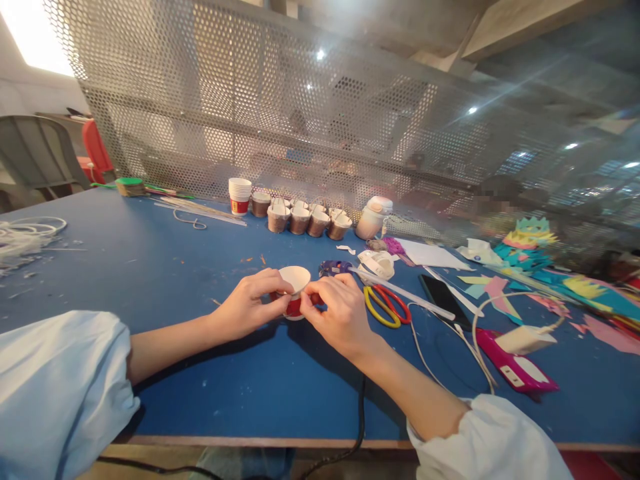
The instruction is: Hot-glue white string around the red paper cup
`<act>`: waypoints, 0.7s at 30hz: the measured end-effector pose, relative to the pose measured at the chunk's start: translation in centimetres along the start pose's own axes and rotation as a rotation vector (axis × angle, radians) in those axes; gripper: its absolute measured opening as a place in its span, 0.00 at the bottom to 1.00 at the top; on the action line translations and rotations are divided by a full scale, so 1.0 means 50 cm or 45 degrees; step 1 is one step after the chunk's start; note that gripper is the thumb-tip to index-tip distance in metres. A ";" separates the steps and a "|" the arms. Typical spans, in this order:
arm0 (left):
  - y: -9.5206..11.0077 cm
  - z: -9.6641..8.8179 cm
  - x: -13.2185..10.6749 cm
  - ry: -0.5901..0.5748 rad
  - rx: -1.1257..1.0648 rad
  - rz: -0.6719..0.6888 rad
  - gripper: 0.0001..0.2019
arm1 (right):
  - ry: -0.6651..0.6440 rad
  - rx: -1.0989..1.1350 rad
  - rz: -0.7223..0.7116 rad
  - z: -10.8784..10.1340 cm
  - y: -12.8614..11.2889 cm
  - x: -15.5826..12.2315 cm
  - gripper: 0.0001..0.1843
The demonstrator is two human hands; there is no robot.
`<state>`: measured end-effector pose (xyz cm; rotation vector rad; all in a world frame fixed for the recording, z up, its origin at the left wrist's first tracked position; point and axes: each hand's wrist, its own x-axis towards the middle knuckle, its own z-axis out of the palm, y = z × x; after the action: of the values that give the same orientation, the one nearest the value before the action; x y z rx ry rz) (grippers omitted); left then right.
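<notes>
Cup dead centre, small, white on top and red below, clamped between both hands near the middle of the blue desk; hard to tell whether resting on the surface or lifted just clear. Left hand in from the left, fingers curled round the cup's near side, thumb against the red band; closed on it, firmly. Right hand opposite, fingertips pinched tight at the cup's right edge, touching the paper; nothing else in that grip.

Just right of the right hand, scissors with one yellow and one red loop, flat on the desk; beside those, a black phone, lying flat. Further right, white charger on a pink case. Behind the cup and a little right, roll of white tape. Well back, a row of brown cups, a white stack at its left end, a pale bottle at its right. Far right, coloured paper scraps; perforated screen along the back edge.
</notes>
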<state>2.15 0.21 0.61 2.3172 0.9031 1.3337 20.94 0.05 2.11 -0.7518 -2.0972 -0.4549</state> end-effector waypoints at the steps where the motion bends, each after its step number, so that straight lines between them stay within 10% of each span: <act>1: 0.000 -0.001 0.001 -0.001 0.000 0.002 0.06 | -0.003 0.001 0.006 -0.001 0.001 0.000 0.08; 14: -0.007 -0.005 0.004 0.025 -0.137 -0.284 0.07 | -0.078 0.279 0.277 -0.031 0.038 -0.006 0.09; 21: -0.016 -0.003 0.007 0.113 -0.261 -0.466 0.11 | -0.989 0.443 0.845 -0.110 0.100 0.006 0.26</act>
<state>1.87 1.03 0.48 1.8448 1.0981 1.3075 27.35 0.88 5.79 -1.4855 -2.3126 0.6482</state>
